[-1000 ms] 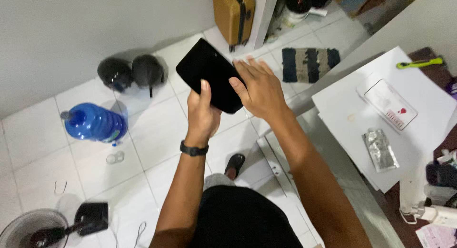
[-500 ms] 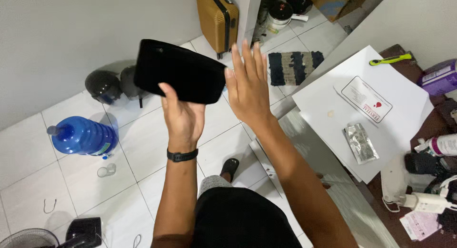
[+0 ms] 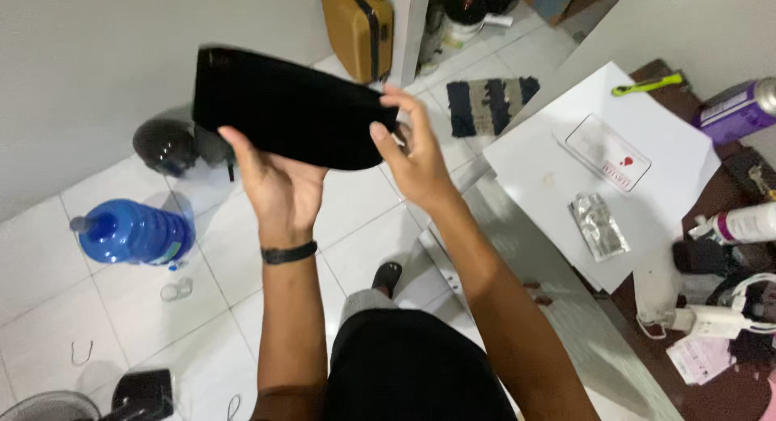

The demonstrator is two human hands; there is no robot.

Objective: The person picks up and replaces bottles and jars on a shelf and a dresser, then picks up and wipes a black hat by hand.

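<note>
Both hands are up in front of the chest, and between them sits a flat black pouch (image 3: 287, 114), held level over the white tiled floor (image 3: 105, 308). The left hand (image 3: 279, 182) is underneath, palm up, its fingers (image 3: 234, 146) curled up around the lower edge and gripping the pouch from the 6 o'clock side. The right hand (image 3: 416, 158) takes the end at 3 o'clock, thumb and fingertips pinched closed on that corner, so the pouch stretches away from it toward 9 o'clock. A dark watch band (image 3: 288, 253) rings the left wrist. Down on the floor, a blue water jug (image 3: 133, 231) lies on its side at about 8 o'clock from the pouch, and two dark helmets (image 3: 174, 144) sit by the wall, partly hidden behind the pouch's left end. At 12 o'clock a mustard-yellow suitcase (image 3: 356, 25) stands upright, and a striped mat (image 3: 489, 101) lies just beyond the right hand. Off at 3 o'clock, well apart from the hands, a tabletop (image 3: 727, 203) carries a white sheet (image 3: 582, 146) with a foil packet (image 3: 600, 225) and a flat clear packet (image 3: 608, 152) on it, plus a green-handled tool (image 3: 647, 84) at its far edge.
</note>
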